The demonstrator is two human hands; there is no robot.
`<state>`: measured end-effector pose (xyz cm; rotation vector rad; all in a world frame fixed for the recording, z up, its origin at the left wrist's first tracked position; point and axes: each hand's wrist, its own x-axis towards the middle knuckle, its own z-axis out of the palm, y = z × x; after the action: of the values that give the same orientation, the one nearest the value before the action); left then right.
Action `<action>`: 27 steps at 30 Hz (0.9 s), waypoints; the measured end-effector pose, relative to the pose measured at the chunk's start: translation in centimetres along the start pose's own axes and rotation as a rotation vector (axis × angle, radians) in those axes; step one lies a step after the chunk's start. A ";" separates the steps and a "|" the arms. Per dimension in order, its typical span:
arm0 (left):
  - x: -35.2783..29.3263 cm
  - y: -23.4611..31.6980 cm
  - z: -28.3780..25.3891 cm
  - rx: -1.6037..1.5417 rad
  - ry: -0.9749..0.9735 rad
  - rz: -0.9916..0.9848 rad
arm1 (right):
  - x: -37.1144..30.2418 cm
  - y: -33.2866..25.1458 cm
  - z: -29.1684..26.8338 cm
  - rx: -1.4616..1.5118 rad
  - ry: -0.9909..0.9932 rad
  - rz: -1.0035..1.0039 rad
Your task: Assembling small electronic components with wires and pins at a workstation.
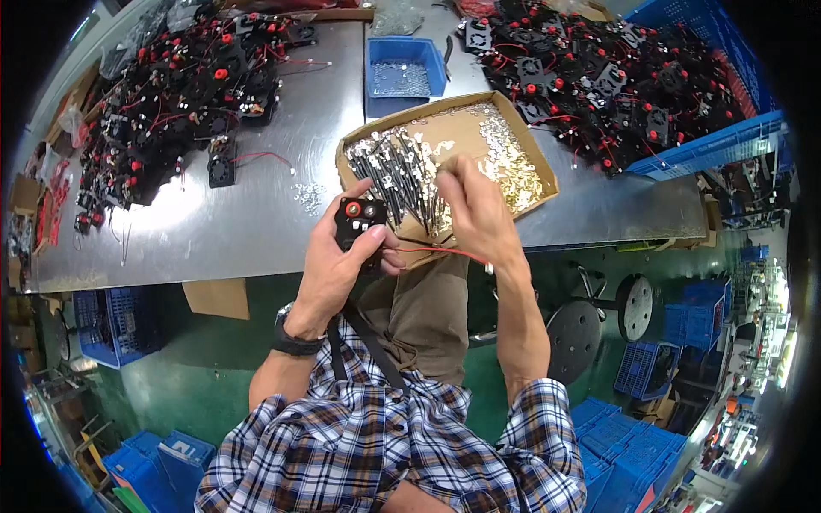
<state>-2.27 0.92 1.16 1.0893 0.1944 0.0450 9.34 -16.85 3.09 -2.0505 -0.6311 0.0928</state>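
Observation:
In my left hand (338,256) I hold a small black module (359,224) with a red round terminal and a metal one on its face. A red wire (440,250) trails from it to the right, passing below my right wrist. My right hand (479,205) is closed in a pinch over the cardboard tray (457,120); whatever sits between its fingertips is too small or hidden to make out. Beneath it lie black cables with metal ends (389,171), and gold-coloured metal pieces (517,184) fill the tray's right side.
A blue bin (402,51) of small clear or silvery parts stands behind the tray. Heaps of black modules with red wires (197,94) cover the left and right of the metal table (316,111). A blue crate (701,145) borders the right heap. Stools (575,342) stand below right.

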 end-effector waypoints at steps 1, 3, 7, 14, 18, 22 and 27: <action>0.4 -0.3 0.0 0.023 0.009 0.005 | -0.9 -0.6 -0.1 0.001 -0.006 0.005; 0.8 -0.5 -0.2 0.060 0.028 0.025 | -2.0 -1.1 -0.1 0.051 -0.252 -0.071; 1.2 -0.6 0.6 0.071 0.013 0.015 | -2.1 -0.7 0.6 0.060 -0.293 -0.068; 1.5 -1.3 0.6 0.192 0.064 0.095 | -2.4 -0.4 1.3 0.031 -0.285 -0.101; 1.3 -1.6 -0.1 0.322 0.074 0.183 | -2.8 -0.5 1.9 -0.048 -0.299 -0.084; 0.6 -1.8 -0.8 0.308 0.108 0.160 | -3.6 -1.7 2.4 -0.084 -0.301 -0.161; -1.3 -0.9 -2.3 -0.032 0.211 0.014 | -2.8 -1.8 2.1 -0.222 -0.299 -0.251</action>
<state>-4.04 2.34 -0.45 1.0531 0.3744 0.1755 5.58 -15.72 2.93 -2.1686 -1.1227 0.1915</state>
